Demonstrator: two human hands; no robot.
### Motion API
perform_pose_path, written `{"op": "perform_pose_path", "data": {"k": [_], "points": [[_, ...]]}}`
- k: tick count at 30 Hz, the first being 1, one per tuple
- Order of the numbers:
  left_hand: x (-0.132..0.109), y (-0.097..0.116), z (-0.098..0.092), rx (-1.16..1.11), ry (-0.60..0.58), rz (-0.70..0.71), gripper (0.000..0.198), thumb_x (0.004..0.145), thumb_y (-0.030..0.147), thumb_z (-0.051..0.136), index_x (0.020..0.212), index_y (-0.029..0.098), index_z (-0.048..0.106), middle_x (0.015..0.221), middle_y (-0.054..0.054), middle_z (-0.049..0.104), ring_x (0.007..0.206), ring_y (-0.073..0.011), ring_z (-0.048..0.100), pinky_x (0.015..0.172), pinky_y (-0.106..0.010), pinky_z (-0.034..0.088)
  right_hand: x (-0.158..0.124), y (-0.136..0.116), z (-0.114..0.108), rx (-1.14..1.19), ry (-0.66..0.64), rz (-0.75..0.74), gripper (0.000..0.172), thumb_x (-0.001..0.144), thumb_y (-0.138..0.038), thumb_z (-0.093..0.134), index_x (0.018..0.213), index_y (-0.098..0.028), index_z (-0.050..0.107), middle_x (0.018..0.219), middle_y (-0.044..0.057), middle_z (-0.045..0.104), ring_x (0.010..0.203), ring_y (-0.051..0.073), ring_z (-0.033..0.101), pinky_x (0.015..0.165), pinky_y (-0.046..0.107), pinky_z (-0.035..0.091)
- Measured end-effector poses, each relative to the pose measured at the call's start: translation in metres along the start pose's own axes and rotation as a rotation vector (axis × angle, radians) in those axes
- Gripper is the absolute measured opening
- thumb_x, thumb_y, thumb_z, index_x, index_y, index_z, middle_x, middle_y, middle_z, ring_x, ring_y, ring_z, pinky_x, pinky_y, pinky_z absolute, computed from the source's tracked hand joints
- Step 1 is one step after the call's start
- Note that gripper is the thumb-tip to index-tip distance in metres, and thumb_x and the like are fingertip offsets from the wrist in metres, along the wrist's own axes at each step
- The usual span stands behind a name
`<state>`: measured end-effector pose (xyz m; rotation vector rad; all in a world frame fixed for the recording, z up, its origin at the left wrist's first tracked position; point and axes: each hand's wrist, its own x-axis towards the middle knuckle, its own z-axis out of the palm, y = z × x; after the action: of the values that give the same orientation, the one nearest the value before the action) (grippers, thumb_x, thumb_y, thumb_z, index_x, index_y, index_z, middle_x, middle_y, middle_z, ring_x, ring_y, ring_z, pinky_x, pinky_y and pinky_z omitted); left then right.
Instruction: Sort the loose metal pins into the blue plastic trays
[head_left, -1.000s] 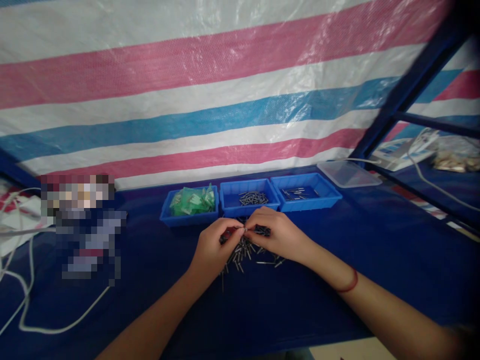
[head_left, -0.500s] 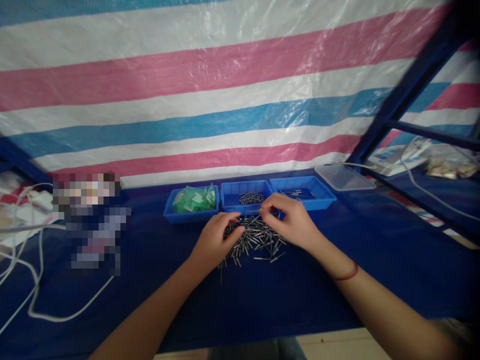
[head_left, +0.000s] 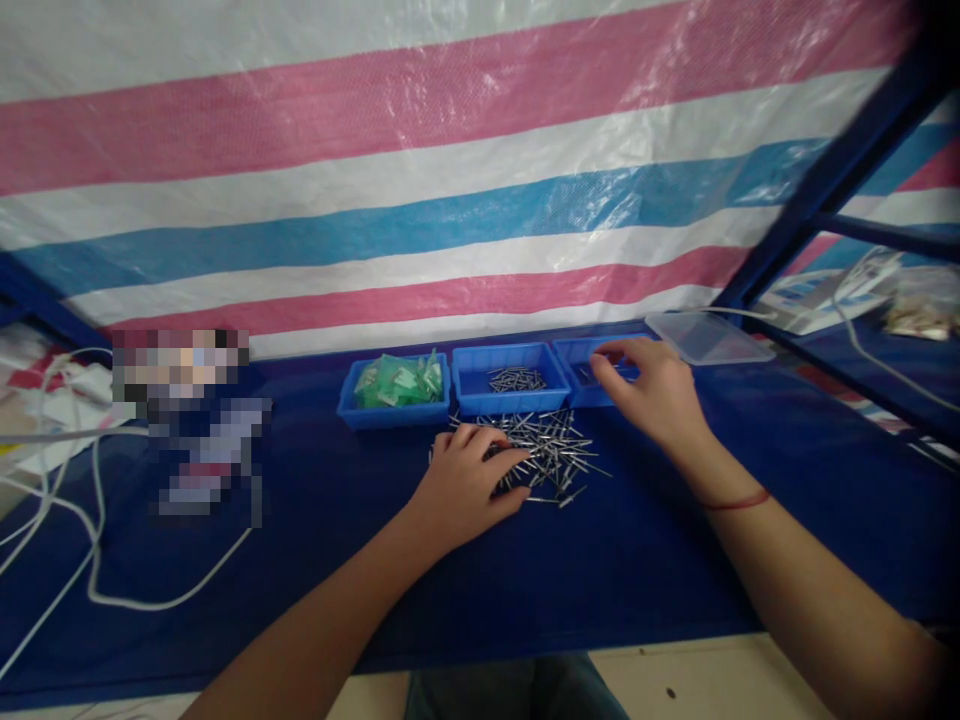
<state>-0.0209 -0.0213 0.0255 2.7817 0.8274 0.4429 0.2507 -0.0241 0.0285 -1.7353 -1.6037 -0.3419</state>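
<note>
A loose pile of silver blind rivets [head_left: 551,445] lies on the blue table in front of three blue bins. My left hand [head_left: 469,475] rests on the left side of this pile, fingers spread and touching rivets; nothing is visibly gripped. Over the right bin [head_left: 581,390] is my right hand [head_left: 656,390], its thumb and fingers curved with a small gap between the tips. No rivet shows between them. A few rivets lie in that bin, partly hidden by the hand. The middle bin [head_left: 469,402] holds a small heap of rivets [head_left: 517,380].
At left, a blue bin [head_left: 356,415] contains green plastic packets [head_left: 397,382]. A clear plastic lid [head_left: 709,338] lies behind the right hand. White cables [head_left: 94,560] loop across the table's left side, near a pixelated patch. A striped sheet [head_left: 420,220] hangs behind; blue frame bars stand at right.
My right hand has moved from the pile's edge, near the middle bin, rightward over the right bin. My left hand stays at the pile, its fingers spread wider. The view has shifted slightly.
</note>
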Motion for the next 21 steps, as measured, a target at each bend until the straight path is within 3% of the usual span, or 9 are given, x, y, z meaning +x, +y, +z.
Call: {"op": "perform_pose_path", "data": {"k": [7, 14, 17, 21], "points": [[-0.002, 0.008, 0.012, 0.031, 0.061, 0.141, 0.045, 0.081, 0.063, 0.053, 0.107, 0.028, 0.066, 0.118, -0.005, 0.058, 0.109, -0.0246, 0.046, 0.086, -0.040, 0.031, -0.014, -0.048, -0.008, 0.189, -0.097, -0.187, 0.016, 0.088, -0.031, 0.051, 0.087, -0.023, 0.064, 0.084, 0.004, 0.069, 0.081, 0.021, 0.060, 0.081, 0.037, 0.044], [-0.001, 0.016, 0.023, 0.115, 0.036, 0.212, 0.017, 0.092, 0.037, 0.053, 0.090, 0.026, 0.066, 0.103, 0.001, 0.063, 0.099, -0.0188, 0.049, 0.079, -0.037, 0.028, -0.021, -0.056, -0.004, 0.309, -0.148, -0.302, 0.010, 0.087, -0.025, 0.054, 0.085, -0.021, 0.063, 0.083, 0.005, 0.069, 0.080, 0.021, 0.062, 0.078, 0.036, 0.045], [0.000, 0.015, 0.021, 0.112, 0.068, 0.171, 0.017, 0.093, 0.035, 0.051, 0.090, 0.024, 0.063, 0.098, 0.001, 0.065, 0.096, -0.0186, 0.051, 0.080, -0.036, 0.029, -0.022, -0.055, -0.002, 0.347, -0.168, -0.303, 0.009, 0.086, -0.023, 0.055, 0.083, -0.021, 0.062, 0.082, 0.004, 0.069, 0.078, 0.021, 0.062, 0.077, 0.037, 0.045], [0.001, 0.011, 0.010, -0.128, 0.183, -0.059, 0.018, 0.096, 0.032, 0.045, 0.094, 0.020, 0.060, 0.093, 0.000, 0.067, 0.089, -0.0168, 0.056, 0.079, -0.033, 0.034, -0.026, -0.060, -0.001, 0.504, -0.321, -0.218, 0.011, 0.087, -0.022, 0.053, 0.088, -0.022, 0.064, 0.085, 0.004, 0.068, 0.078, 0.018, 0.062, 0.070, 0.032, 0.047]]}}
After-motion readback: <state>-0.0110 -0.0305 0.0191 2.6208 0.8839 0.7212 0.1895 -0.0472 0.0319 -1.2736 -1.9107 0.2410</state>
